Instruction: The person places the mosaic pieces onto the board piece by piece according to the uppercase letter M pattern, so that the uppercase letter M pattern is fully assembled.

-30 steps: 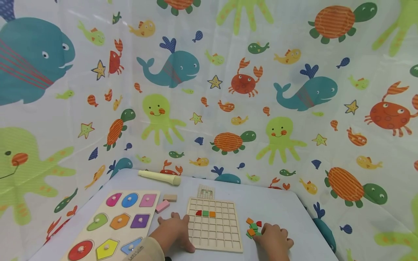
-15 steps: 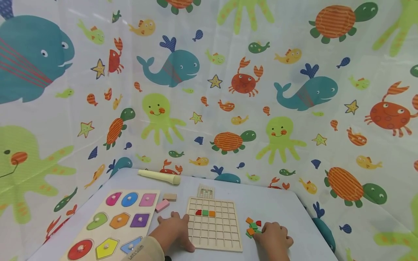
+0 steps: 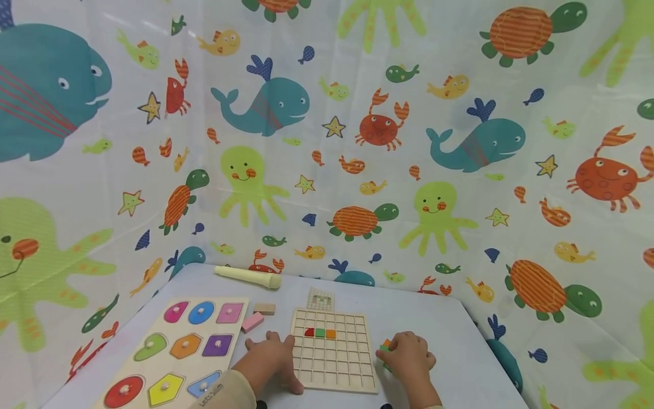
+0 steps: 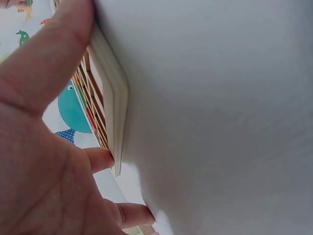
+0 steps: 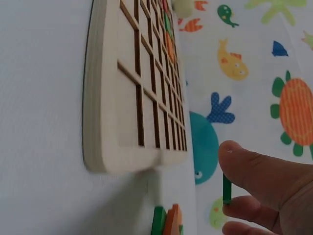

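A wooden grid board (image 3: 334, 376) lies on the table, with a red tile (image 3: 309, 332), a green tile (image 3: 319, 333) and an orange tile (image 3: 331, 334) side by side in one of its upper rows. My left hand (image 3: 271, 359), fingers spread, rests at the board's left edge; thumb and a finger touch the rim in the left wrist view. Above the loose tiles right of the board, my right hand (image 3: 407, 357) pinches a thin green tile (image 5: 227, 190) between thumb and fingers. Loose green and orange tiles (image 5: 171, 221) lie below it, partly hidden by the hand in the head view.
Left stands a shape puzzle board (image 3: 171, 345) with knobbed coloured pieces. A pink block (image 3: 252, 322) and a plain wooden block (image 3: 264, 309) lie beside it. A small pattern card (image 3: 321, 299) touches the grid board's back, near a cream-coloured stick (image 3: 248, 276). A printed curtain surrounds the table.
My right hand has risen from the loose tiles and shifted left, towards the board, with a green tile between its fingers. My left hand stays at the board's edge.
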Demonstrator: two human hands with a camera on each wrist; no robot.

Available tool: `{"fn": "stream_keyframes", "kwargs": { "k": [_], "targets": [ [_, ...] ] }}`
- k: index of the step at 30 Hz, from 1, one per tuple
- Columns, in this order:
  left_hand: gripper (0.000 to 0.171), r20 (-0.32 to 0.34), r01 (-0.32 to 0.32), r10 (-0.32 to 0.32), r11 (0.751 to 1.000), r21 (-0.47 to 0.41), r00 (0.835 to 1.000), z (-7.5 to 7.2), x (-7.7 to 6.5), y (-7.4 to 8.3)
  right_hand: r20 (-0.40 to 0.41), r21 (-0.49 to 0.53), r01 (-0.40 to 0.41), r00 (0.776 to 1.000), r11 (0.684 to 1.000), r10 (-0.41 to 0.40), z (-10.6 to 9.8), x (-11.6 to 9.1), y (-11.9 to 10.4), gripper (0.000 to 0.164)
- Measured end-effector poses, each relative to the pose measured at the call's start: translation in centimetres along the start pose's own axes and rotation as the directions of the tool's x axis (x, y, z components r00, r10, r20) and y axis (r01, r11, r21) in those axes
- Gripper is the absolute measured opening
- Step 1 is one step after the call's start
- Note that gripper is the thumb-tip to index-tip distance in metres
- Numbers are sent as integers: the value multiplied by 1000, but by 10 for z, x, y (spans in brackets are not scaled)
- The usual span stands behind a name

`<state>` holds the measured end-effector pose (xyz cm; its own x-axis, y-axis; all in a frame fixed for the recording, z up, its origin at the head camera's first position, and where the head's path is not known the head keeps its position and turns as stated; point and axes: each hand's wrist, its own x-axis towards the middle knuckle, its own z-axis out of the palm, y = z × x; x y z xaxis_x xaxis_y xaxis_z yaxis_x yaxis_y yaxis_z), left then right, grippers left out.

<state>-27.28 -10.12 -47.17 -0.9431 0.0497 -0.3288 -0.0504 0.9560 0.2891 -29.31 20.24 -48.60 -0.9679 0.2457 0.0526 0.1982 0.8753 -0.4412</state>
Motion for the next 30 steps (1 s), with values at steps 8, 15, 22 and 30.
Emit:
{"fn": "stream_keyframes", "kwargs": {
  "k": [8,15,22,30],
  "targets": [
    [109,-6,-6,6,1000,-14,1000,0,0,-1,-24,1,159,987,987,-159,15,-1,-32,44],
    [110,-7,3,-3,1000,-12,1000,2,1,3,-65,-30,247,966,968,-249,29,4,-44,44],
    [110,-10,9,-9,1000,-8,1000,4,3,2,-40,61,247,969,967,-245,41,16,-48,43],
    [109,-11,15,-15,1000,-3,1000,4,2,0,8,94,219,975,971,-221,44,24,-52,41]
  ]
}}
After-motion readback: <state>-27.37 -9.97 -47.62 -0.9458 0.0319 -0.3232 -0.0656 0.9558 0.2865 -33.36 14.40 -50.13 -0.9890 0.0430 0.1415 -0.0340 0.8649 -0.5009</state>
